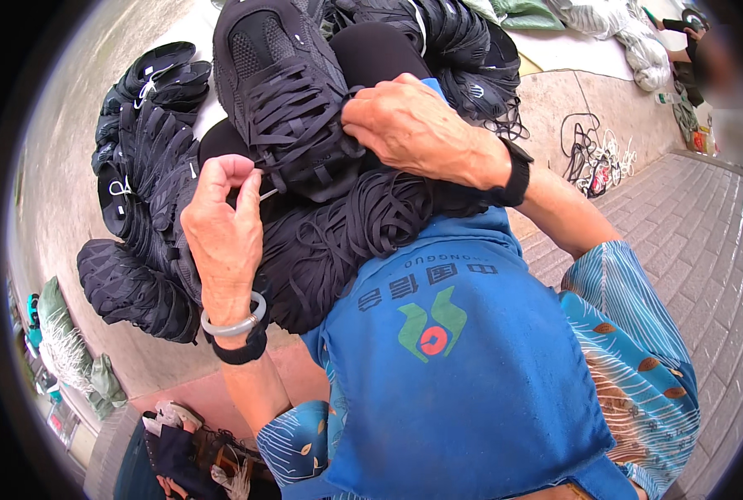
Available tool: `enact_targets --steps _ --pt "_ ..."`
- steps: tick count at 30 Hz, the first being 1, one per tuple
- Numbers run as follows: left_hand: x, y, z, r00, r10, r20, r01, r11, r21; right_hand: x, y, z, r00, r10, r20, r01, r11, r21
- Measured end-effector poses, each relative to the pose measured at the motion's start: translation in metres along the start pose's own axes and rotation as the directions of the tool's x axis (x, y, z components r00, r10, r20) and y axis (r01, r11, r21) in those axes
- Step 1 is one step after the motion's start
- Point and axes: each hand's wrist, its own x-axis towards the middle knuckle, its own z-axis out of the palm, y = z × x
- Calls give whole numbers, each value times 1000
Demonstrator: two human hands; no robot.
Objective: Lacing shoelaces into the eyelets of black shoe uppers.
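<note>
Sneaker [292,96], long axis eleven-to-five, lies at ten o'clock from the nearer right hand [421,133], curled against it, one o'clock from the near-pinched left hand [224,221]; grips unclear.

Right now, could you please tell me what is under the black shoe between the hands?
Bunched black laces show at the heel of the black shoe, with black-clad knees at either side. The shoe hides whatever supports its sole.

Brick paving [680,225] and piled shoes [138,287] suggest an outdoor workplace.
</note>
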Motion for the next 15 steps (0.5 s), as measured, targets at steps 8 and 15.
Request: enact_targets --steps 8,15 --pt "-8 -18 8 989 -132 -69 106 951 -289 -13 -6 -4 994 -30 -107 18 994 -106" --pt "-8 -22 10 981 -185 -55 153 919 -364 -6 -12 0 995 -41 -92 31 993 -110"
